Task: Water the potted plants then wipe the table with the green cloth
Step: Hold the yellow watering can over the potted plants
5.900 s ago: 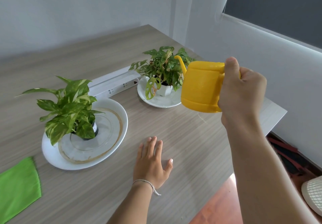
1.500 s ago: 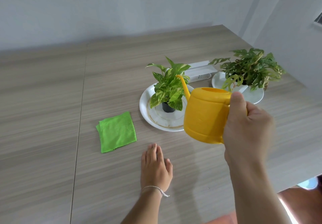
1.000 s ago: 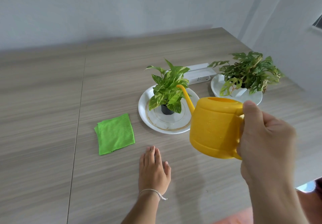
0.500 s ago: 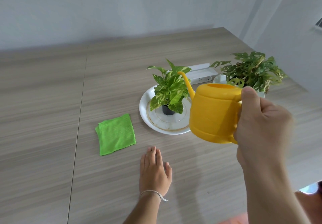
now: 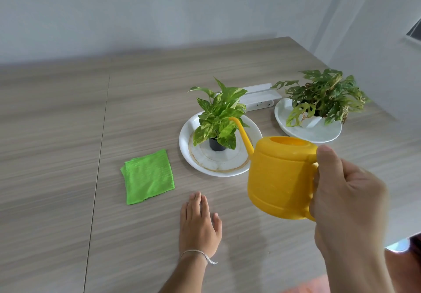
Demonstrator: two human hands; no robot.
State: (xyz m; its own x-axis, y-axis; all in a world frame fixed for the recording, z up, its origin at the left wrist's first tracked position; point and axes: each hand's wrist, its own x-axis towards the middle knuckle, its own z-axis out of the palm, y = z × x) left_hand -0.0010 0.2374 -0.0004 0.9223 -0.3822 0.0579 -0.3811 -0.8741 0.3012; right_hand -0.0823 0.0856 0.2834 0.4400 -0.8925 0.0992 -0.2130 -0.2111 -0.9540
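Observation:
My right hand grips the handle of a yellow watering can, held above the table with its thin spout pointing at the near plant. That plant, a variegated pothos in a small black pot, stands on a white plate. A second leafy plant in a white pot sits on another white plate at the right. The folded green cloth lies left of the near plate. Flat on the wooden table rests my left hand, fingers straight, below the cloth and plate.
A white power strip lies behind and between the two plants. The table's right edge runs close to the far plant, with a grey wall behind and floor showing at the bottom right corner.
The watering can has dropped a little and come nearer to me over the last half second, its spout still toward the near plant. My left hand stays flat on the table.

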